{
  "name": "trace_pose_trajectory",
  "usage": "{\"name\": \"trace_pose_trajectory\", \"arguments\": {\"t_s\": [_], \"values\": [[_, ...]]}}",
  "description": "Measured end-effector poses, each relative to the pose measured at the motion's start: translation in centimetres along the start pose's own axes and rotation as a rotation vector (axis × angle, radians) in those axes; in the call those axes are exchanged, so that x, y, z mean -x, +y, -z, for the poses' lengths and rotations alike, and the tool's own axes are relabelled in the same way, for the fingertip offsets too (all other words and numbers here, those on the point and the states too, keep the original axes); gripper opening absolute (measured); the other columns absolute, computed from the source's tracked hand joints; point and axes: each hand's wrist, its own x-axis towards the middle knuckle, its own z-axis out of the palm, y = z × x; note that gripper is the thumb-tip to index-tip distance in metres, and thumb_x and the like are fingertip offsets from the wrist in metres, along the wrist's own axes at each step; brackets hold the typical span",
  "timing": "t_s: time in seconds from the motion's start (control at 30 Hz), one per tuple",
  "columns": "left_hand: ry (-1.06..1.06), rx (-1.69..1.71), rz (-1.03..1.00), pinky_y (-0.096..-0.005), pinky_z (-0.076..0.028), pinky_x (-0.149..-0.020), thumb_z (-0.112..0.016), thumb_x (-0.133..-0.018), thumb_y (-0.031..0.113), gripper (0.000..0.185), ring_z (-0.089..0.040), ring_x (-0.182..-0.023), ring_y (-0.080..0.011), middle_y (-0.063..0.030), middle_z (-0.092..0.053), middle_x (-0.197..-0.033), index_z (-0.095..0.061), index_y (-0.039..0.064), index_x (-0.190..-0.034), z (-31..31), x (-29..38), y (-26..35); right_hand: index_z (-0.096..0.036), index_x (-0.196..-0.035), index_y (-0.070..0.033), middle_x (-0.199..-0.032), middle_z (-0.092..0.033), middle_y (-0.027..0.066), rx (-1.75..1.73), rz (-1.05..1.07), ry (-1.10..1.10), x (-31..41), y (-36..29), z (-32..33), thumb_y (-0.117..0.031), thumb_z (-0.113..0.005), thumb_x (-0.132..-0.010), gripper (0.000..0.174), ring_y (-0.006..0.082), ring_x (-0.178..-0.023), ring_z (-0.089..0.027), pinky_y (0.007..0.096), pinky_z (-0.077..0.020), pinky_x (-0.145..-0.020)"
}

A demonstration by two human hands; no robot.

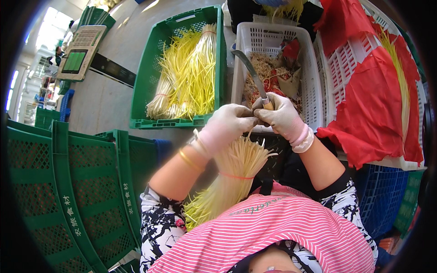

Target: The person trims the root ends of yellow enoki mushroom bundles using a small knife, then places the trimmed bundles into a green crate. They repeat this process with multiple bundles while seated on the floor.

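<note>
My right hand [282,117], in a white glove with a soiled grey palm, grips a sickle-shaped knife by its wooden handle [268,105]. The curved steel blade [251,70] points up and away over a white crate. Close against it, my left hand [227,124], gloved alike, has its fingers bent together; whether they pinch anything is hidden. Below both hands, a bundle of yellow chives [235,167] leans against my lap, pale cut ends up and yellow leaves down to the left. A red rubber band [236,176] circles it.
A green crate [135,109] ahead holds banded chive bundles [191,75]. The white crate [311,88] contains dry trimmings and scraps. Red cloth [372,112] with loose chives [403,92] covers crates at right. Green crates [61,191] stand left, near a scale [80,53]. Another person's gloved hand [272,2] shows at top.
</note>
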Motion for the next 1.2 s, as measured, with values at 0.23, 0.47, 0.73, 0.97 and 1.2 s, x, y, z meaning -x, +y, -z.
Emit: {"name": "trace_pose_trajectory", "arguments": {"t_s": [0.23,0.47,0.73,0.97,1.2], "values": [[-0.086,0.385,0.207,-0.0242,-0.047,-0.069,-0.065,-0.088,0.011,0.021,-0.056,-0.075,-0.0063,0.0018,-0.065,-0.082,-0.072,-0.005,-0.099,-1.1,-0.3,0.2,-0.066,-0.108,0.001,-0.098,-0.068,0.0030,0.176,0.065,-0.120,0.7,-1.4,1.0,0.002,-0.065,-0.086,0.023,0.0088,-0.090,-0.061,0.0263,-0.0516,-0.084],[0.031,0.203,0.230,-0.0261,-0.049,-0.066,-0.061,-0.090,0.013,0.020,-0.057,-0.069,-0.0074,0.0007,-0.066,-0.076,-0.071,-0.004,-0.092,-1.6,-0.6,0.0,-0.067,-0.098,0.000,-0.083,-0.065,0.0143,0.565,0.487,0.056,1.8,-1.5,-0.3,-0.005,-0.068,-0.082,0.016,0.0203,-0.076,-0.066,0.0337,-0.0534,-0.071],[0.318,0.130,0.001,-0.0288,-0.051,-0.092,-0.063,-0.096,0.012,0.030,-0.063,-0.100,-0.0150,-0.0090,-0.071,-0.109,-0.066,-0.006,-0.120,0.2,-0.1,-1.9,-0.068,-0.111,0.000,-0.085,-0.070,0.0125,0.855,0.418,0.346,1.4,-2.1,3.0,-0.016,-0.070,-0.088,0.028,0.0116,-0.079,-0.066,0.0303,-0.0522,-0.075],[0.052,0.158,0.012,-0.0273,-0.051,-0.093,-0.065,-0.094,0.007,0.020,-0.064,-0.101,-0.0140,-0.0088,-0.069,-0.111,-0.071,-0.006,-0.108,1.2,4.2,-1.6,-0.070,-0.096,-0.003,-0.078,-0.067,0.0065,0.399,-0.112,-0.069,1.4,0.4,0.8,-0.020,-0.071,-0.088,0.018,0.0114,-0.069,-0.063,0.0282,-0.0506,-0.066],[0.082,-0.066,0.032,-0.0291,-0.050,-0.090,-0.072,-0.086,0.008,0.020,-0.064,-0.097,-0.0165,-0.0084,-0.068,-0.106,-0.071,-0.004,-0.102,-0.7,5.5,-1.3,-0.072,-0.108,-0.005,-0.091,-0.072,0.0167,0.456,0.017,-0.105,0.8,-0.2,-1.5,-0.028,-0.074,-0.083,0.033,0.0294,-0.086,-0.071,0.0362,-0.0550,-0.082]]}}
